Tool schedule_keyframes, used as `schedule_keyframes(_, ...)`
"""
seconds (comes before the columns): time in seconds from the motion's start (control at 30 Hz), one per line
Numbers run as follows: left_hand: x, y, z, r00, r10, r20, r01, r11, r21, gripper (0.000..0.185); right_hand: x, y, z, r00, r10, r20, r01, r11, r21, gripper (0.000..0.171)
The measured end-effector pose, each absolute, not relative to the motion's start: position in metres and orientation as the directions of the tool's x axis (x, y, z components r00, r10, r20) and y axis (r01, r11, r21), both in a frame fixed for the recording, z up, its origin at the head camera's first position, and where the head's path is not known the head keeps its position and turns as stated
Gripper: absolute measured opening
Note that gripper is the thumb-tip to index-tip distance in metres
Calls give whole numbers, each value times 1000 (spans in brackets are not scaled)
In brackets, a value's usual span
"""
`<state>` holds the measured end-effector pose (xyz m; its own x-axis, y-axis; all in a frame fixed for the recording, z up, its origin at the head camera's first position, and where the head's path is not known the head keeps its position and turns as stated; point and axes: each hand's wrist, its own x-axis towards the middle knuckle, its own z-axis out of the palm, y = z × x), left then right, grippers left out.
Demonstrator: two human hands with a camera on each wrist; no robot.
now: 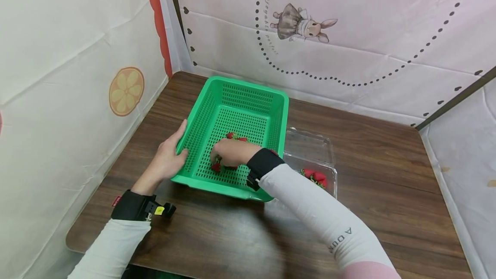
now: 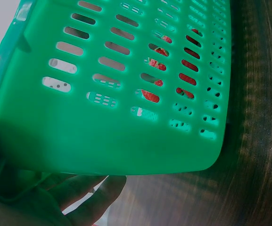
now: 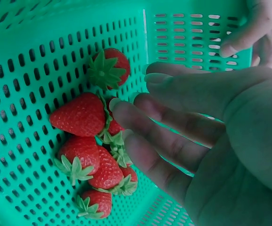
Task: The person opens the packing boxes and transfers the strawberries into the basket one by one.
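A green slotted basket (image 1: 248,87) stands on the brown table (image 1: 372,150). My left hand (image 1: 168,158) grips its left wall, thumb hooked over the rim and fingers (image 2: 93,197) outside under the edge; in the right wrist view the left hand (image 3: 253,28) shows at the rim. My right hand (image 1: 230,152) reaches into the basket with fingers stretched and relaxed, holding nothing. Several red strawberries (image 3: 79,115) with green tops lie on the basket floor (image 3: 32,37) just beyond the fingertips (image 3: 121,106). From above, a strawberry (image 1: 215,167) peeks out beside the hand.
A clear plastic clamshell box (image 1: 310,147) lies open right of the basket, with a few strawberries (image 1: 315,177) in its near half. Cloth walls close off the left, back and right sides. Bare table shows in front and to the right.
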<state>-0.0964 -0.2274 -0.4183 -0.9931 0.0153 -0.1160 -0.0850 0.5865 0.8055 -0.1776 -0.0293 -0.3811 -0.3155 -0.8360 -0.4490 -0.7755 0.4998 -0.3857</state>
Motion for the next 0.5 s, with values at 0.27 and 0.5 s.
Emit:
schedule_keyframes(0.27,-99,-222,-420,-992,-5,-123,-102,584,805,81,-184,-10,-374,-312,-867,-389,-787,465,-406,30)
schedule_keyframes(0.5,-99,-224,-423,-993,0,-117,-95,590,802,81,-182,4,-363,-322,-882,-344,-763,457,-457,29)
